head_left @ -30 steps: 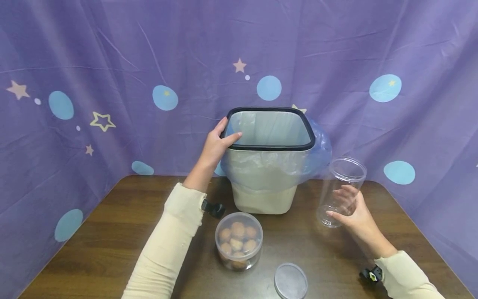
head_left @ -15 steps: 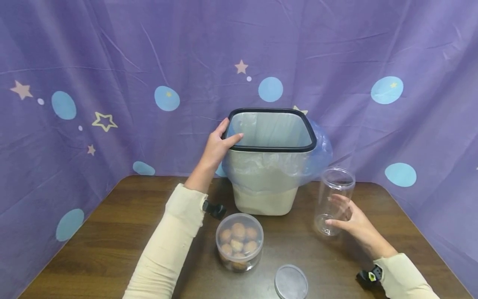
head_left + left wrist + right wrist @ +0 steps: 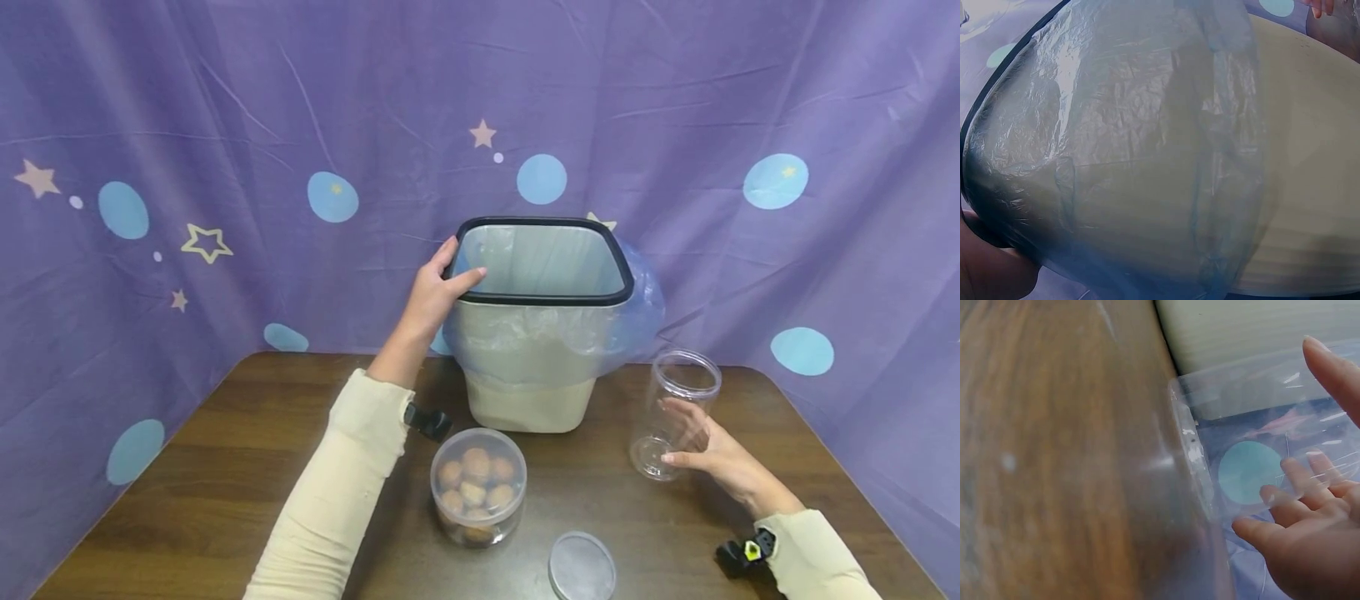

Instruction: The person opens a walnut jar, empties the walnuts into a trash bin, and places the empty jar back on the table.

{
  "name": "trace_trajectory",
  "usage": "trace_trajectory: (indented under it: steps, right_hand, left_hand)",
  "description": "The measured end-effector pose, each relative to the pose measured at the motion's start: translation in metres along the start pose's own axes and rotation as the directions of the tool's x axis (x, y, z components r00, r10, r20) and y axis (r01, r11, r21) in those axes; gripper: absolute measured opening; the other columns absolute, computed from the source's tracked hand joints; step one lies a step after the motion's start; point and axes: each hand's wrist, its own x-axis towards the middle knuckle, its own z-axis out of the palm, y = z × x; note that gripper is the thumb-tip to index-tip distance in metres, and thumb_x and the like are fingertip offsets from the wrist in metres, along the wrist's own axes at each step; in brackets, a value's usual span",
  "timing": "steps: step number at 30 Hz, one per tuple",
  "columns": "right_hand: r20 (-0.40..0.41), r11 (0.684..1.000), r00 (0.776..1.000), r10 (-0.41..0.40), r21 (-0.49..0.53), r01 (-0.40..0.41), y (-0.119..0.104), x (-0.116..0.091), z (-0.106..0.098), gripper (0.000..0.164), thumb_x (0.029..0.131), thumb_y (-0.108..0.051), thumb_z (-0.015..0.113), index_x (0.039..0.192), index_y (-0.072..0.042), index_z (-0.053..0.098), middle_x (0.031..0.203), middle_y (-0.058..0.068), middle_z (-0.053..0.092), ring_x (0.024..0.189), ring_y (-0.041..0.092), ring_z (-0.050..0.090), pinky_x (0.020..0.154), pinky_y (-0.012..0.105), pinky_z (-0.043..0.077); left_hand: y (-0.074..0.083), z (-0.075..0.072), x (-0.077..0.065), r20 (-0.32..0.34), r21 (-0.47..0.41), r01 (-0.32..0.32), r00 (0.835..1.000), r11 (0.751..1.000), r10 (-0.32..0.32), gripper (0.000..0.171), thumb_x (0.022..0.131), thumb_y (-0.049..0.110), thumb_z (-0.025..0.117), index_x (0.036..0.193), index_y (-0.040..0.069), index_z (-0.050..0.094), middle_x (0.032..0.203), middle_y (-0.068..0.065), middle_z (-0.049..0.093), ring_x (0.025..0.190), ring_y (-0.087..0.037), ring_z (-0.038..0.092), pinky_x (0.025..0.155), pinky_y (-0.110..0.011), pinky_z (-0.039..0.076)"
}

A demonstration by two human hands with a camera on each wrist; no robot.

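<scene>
My left hand point(image 3: 435, 287) grips the black rim at the left of a cream trash can point(image 3: 525, 408), thumb over the edge. A thin bluish plastic bag point(image 3: 1147, 125) lines the can and hangs down outside it. Right of the can, a tall clear plastic jar point(image 3: 660, 408) without a lid stands upright on the table. My right hand point(image 3: 720, 458) holds the jar from the right, fingers round its far side and thumb in front. Through the clear wall, the fingers point(image 3: 1291, 506) show in the right wrist view.
A round clear tub point(image 3: 478, 492) of walnut-like brown balls, under a translucent lid, stands in front of the can. A loose round lid point(image 3: 582, 567) lies near the front of the wooden table point(image 3: 225, 467). A purple curtain point(image 3: 420, 108) hangs behind.
My right hand has lowered the jar and brought it a little nearer, from tilted in the air to upright on the table. The left hand and the can keep their place.
</scene>
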Motion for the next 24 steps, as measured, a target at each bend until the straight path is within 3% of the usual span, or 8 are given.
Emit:
trace_trajectory:
  steps: [6,11,15,20,24]
  right_hand:
    - [0.037,0.999,0.999,-0.019,0.050,0.017,0.000,-0.001,-0.001,0.080,0.080,0.008,0.064,0.144,0.005,0.017,0.135,-0.023,0.041,0.119,-0.006,0.044,0.093,0.011,0.035]
    - [0.012,1.000,1.000,0.010,0.027,-0.011,-0.006,-0.005,-0.002,0.079,0.080,0.007,0.064,0.144,0.004,0.018,0.132,-0.020,0.045,0.115,-0.003,0.047,0.090,0.013,0.038]
    - [-0.018,0.995,1.000,0.005,0.102,-0.003,-0.017,-0.009,-0.006,0.076,0.083,0.008,0.061,0.146,-0.004,0.021,0.131,-0.019,0.047,0.116,-0.005,0.047,0.091,0.013,0.040]
    - [-0.040,0.975,0.988,-0.149,0.157,0.154,-0.035,-0.009,-0.016,0.082,0.081,0.018,0.055,0.149,-0.006,0.015,0.140,-0.012,0.041,0.126,-0.006,0.038,0.098,0.010,0.034]
    - [-0.080,0.932,0.946,-0.313,0.163,0.322,-0.049,-0.010,-0.025,0.082,0.079,0.025,0.051,0.148,0.001,0.013,0.146,-0.005,0.038,0.132,-0.001,0.034,0.102,0.010,0.031]
  left_hand:
    - [0.001,0.000,-0.001,-0.010,-0.017,-0.012,1.000,1.000,0.012,0.076,0.084,0.017,0.068,0.146,0.001,0.028,0.155,-0.006,0.024,0.142,-0.012,0.017,0.114,-0.024,0.015]
    - [0.001,0.002,0.000,-0.010,-0.034,-0.019,1.000,0.999,0.019,0.076,0.084,0.016,0.067,0.146,0.000,0.027,0.155,-0.008,0.024,0.142,-0.013,0.017,0.114,-0.023,0.015]
    - [0.000,0.006,0.000,-0.024,-0.043,-0.026,0.999,0.999,0.025,0.076,0.083,0.016,0.069,0.145,-0.002,0.029,0.154,-0.009,0.026,0.142,-0.013,0.019,0.114,-0.022,0.016]
    - [-0.001,0.006,-0.001,-0.046,-0.052,-0.032,0.998,0.998,0.030,0.076,0.083,0.018,0.070,0.145,-0.001,0.030,0.153,-0.008,0.027,0.141,-0.013,0.019,0.114,-0.022,0.015]
    - [-0.004,0.002,-0.004,-0.054,-0.064,-0.050,0.997,0.997,0.047,0.073,0.084,0.020,0.068,0.146,0.003,0.031,0.153,-0.006,0.029,0.140,-0.013,0.022,0.113,-0.024,0.020]
